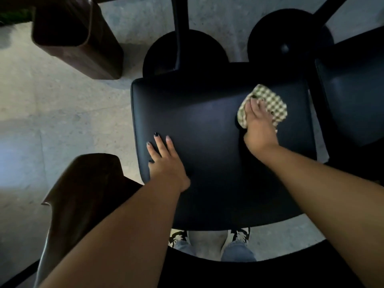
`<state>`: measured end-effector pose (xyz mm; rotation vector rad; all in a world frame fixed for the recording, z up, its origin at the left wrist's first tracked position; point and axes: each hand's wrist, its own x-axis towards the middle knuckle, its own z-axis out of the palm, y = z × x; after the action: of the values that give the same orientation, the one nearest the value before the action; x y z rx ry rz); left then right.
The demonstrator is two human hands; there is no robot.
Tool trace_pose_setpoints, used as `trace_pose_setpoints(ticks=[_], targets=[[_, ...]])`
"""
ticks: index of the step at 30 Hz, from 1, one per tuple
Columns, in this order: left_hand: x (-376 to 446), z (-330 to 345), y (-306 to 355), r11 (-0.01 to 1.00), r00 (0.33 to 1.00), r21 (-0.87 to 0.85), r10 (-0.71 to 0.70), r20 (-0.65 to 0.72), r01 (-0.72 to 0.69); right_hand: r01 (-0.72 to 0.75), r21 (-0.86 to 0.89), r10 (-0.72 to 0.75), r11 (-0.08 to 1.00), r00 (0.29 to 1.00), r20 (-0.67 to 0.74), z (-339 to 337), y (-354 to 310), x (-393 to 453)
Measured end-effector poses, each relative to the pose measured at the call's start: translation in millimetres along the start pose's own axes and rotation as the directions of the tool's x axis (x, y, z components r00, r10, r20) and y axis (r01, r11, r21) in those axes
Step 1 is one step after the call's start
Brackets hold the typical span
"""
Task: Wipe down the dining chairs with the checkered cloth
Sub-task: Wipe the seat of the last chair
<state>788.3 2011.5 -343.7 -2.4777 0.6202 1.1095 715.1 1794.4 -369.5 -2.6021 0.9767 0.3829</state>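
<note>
Checkered cloth (268,104) sits right of frame center on the dark chair seat (207,129), right hand (258,119) pressing it flat-fingered to wipe, left hand (166,161) splayed open bracing seat's left edge.

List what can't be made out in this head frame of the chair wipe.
- Checkered cloth: the part under the right hand is hidden, head view.
- Chair seat: dust or dirt unreadable, the surface is dark.
- Left hand: palm side hidden by the hand itself.
- Second seat: cut off by the right edge.
</note>
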Motion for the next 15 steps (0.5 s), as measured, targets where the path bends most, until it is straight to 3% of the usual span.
trace_pose_setpoints(ticks=[2, 4, 5, 7, 9, 10, 11, 14, 15], targets=[[-11.7, 16.7, 6.9, 0.996, 0.999, -0.078, -0.041, -0.002, 0.041, -0.064, 0.064, 0.067, 0.996, 0.997, -0.042, 13.6, -31.1, -4.9], [-14.5, 27.8, 7.9, 0.99, 0.995, -0.099, -0.104, 0.014, 0.104, 0.205, 0.015, -0.205, 0.979, 0.979, 0.002, 48.0, -63.3, -40.8], [-13.2, 31.9, 4.2, 0.985, 0.988, -0.079, -0.153, 0.035, 0.156, 0.416, 0.007, -0.415, 0.91, 0.908, 0.063, 63.8, -73.8, -64.6], [-6.7, 40.0, -8.3, 0.959, 0.958, -0.051, -0.274, 0.083, 0.279, 0.711, 0.009, -0.69, 0.703, 0.68, 0.248, 72.1, -78.3, -96.2], [0.0, 46.9, -17.5, 0.939, 0.936, -0.054, -0.33, 0.122, 0.338, 0.83, -0.019, -0.779, 0.557, 0.531, 0.334, 60.0, -62.1, -81.4], [3.5, 50.7, -18.8, 0.936, 0.932, -0.056, -0.338, 0.13, 0.348, 0.852, -0.031, -0.798, 0.523, 0.502, 0.333, 52.6, -58.7, -65.3], [7.3, 53.1, -18.1, 0.934, 0.929, -0.052, -0.344, 0.133, 0.353, 0.848, -0.042, -0.804, 0.529, 0.516, 0.296, 44.9, -59.2, -45.7], [15.6, 59.0, -13.8, 0.92, 0.913, -0.028, -0.383, 0.139, 0.39, 0.633, -0.055, -0.622, 0.772, 0.771, 0.141, 27.1, -81.9, 2.4], [16.4, 59.8, -13.0, 0.917, 0.909, -0.024, -0.392, 0.144, 0.399, 0.571, -0.058, -0.562, 0.819, 0.818, 0.119, 26.3, -95.4, 8.0]])
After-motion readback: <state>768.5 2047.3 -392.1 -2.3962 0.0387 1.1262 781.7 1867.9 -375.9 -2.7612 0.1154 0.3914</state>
